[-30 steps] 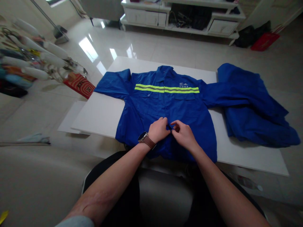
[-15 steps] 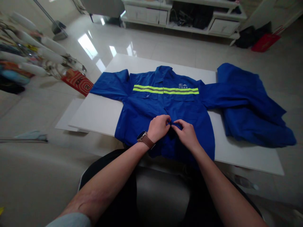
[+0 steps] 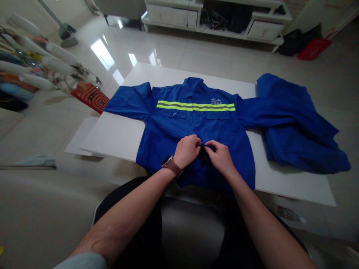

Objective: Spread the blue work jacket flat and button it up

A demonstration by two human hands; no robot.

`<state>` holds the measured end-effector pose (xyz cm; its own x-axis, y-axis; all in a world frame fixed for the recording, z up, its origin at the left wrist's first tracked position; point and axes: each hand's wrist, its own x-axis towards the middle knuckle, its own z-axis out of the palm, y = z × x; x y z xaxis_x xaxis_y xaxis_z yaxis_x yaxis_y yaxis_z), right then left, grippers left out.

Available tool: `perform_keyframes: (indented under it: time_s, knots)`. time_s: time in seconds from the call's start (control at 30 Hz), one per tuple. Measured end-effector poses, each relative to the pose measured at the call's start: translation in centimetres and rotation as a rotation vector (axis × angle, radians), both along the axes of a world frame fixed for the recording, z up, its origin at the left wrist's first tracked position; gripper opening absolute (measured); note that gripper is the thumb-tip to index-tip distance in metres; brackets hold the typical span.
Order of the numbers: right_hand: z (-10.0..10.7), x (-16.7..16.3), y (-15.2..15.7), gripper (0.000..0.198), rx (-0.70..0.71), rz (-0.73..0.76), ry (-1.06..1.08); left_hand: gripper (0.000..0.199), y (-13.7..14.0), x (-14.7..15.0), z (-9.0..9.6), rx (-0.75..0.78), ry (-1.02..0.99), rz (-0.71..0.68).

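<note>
A blue work jacket (image 3: pixel 168 129) with a yellow and grey reflective stripe across its chest lies front up, collar away from me, sleeves spread. My left hand (image 3: pixel 187 150), with a brown-strapped watch (image 3: pixel 171 165) on its wrist, pinches the jacket's front edge below the chest. Facing it, my right hand (image 3: pixel 220 156) pinches the other side of the front opening. The fingertips almost meet, and the cloth between them is lifted a little. Whatever button or buttonhole lies under the fingers is hidden.
Beneath the jacket is a white table (image 3: pixel 112 136). More folded blue cloth (image 3: pixel 297 130) lies on its right end, under one sleeve. A red patterned bag (image 3: pixel 91 98) stands by the left corner. On the floor at right lies a plastic bottle (image 3: pixel 288 214). A white cabinet (image 3: pixel 179 16) stands beyond.
Both hands stay at the front edge with almost the same grip. The fingers have shifted only slightly, and the cloth between them looks drawn a bit straighter.
</note>
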<state>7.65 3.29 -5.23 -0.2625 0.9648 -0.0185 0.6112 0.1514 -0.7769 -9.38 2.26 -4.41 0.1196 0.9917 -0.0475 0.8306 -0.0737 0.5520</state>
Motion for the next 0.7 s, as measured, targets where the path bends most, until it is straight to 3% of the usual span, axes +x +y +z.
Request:
perform_keyframes:
  time_s: [0.43,0.7]
  knots:
    - [-1.5,0.4,0.0,0.02,0.031,0.048,-0.027,0.018,-0.4,0.2,0.3,0.037,0.124,-0.094]
    - [-0.7,0.1,-0.2,0.017,0.059,0.019,-0.189,0.019,-0.3,0.1,0.1,0.051,0.1,-0.137]
